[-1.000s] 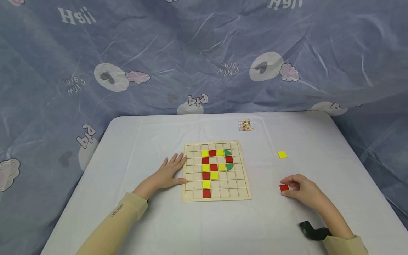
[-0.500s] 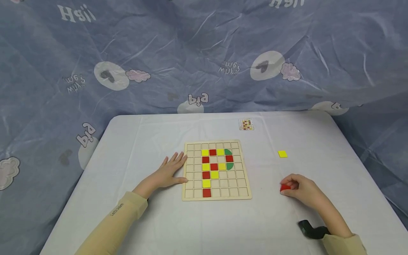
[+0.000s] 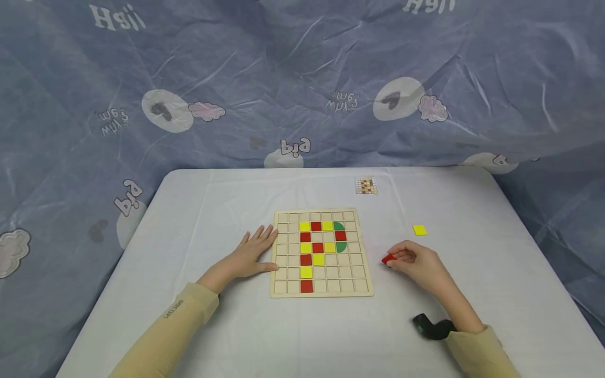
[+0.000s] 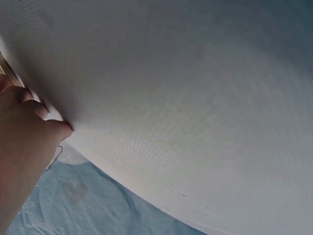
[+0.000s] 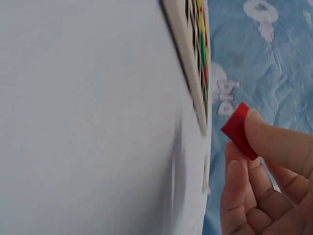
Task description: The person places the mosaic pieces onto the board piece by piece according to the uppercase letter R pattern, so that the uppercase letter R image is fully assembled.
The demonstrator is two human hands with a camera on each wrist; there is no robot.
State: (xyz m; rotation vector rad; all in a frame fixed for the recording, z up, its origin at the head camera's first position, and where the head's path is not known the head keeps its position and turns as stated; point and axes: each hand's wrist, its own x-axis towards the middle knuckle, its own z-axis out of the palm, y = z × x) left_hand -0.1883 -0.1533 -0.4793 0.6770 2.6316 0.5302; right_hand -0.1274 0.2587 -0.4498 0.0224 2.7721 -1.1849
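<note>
A red square tile (image 3: 388, 259) is pinched between the thumb and fingers of my right hand (image 3: 418, 264), to the right of the wooden grid board (image 3: 352, 286). In the right wrist view the red tile (image 5: 239, 129) is held tilted, raised over the white tabletop. My left hand (image 3: 248, 257) lies with spread fingers at the board's left edge, fingertips and thumb right at the rim. On the board, red and yellow square tiles and two green quarter-round tiles (image 3: 341, 247) form a P-like shape with a yellow tile (image 3: 319, 259) below its loop.
One loose yellow tile (image 3: 419, 230) lies on the white-covered table (image 3: 227, 199) beyond my right hand. A small pattern card (image 3: 366, 185) is near the back edge. A black device (image 3: 432, 328) sits at my right wrist. A blue printed curtain (image 3: 302, 79) hangs behind.
My right hand has moved left and slightly away from me with the red tile, toward the board. The left hand has stayed at the board's edge.
</note>
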